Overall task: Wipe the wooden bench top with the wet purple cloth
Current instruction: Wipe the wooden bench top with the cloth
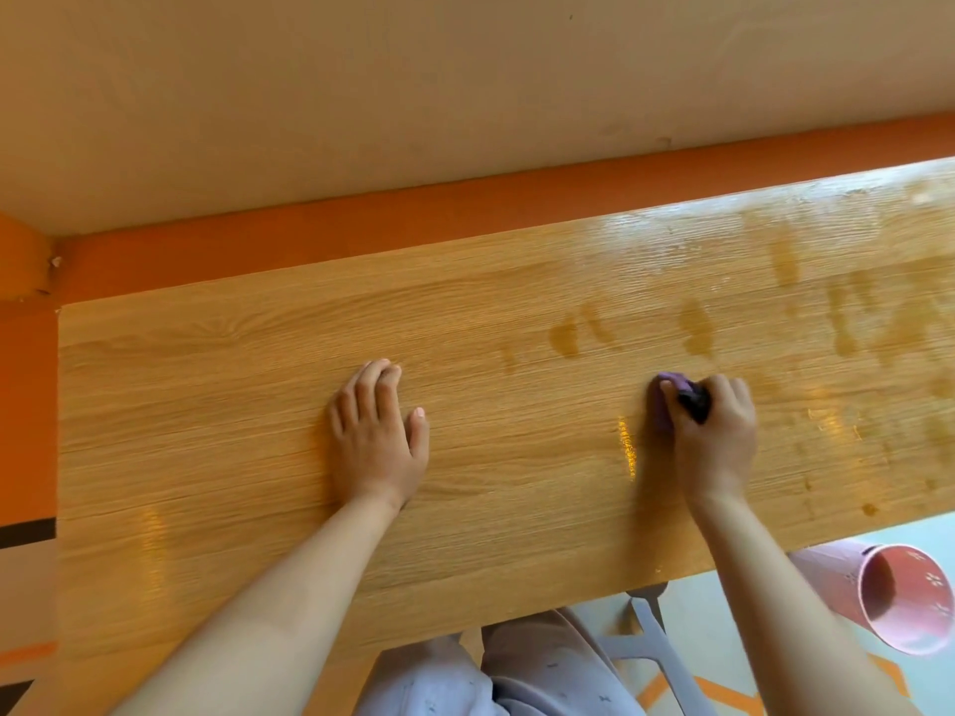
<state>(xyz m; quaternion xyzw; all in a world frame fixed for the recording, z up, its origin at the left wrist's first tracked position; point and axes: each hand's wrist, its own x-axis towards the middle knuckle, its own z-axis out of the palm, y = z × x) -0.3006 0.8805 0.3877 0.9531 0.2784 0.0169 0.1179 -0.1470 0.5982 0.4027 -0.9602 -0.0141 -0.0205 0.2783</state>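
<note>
**Q:** Where is the cloth, and what holds it?

**A:** The purple cloth (666, 405) is bunched under the right hand (718, 431), whose fingers curl down over it and press it onto the wooden bench top (465, 483), a little right of centre. The left hand (374, 436) lies flat on the wood with straight fingers, holding nothing; it seems to be bracing.

**Q:** How much has been wiped?

**A:** Roughly half, I'd judge. Wet streaks (847, 323) and a sheen cover the stretch to the right of the cloth, while the wood from the cloth leftward to the bench's end looks dry and matt — that part is likely left to do.

**Q:** Is there room to move?

**A:** Plenty. The dry stretch bears only the flat left hand, which would need to shift. The far edge meets an orange wall band (465, 209); the near edge is open, with a pink bucket (909, 596) and a grey chair (651, 627) below it.
</note>
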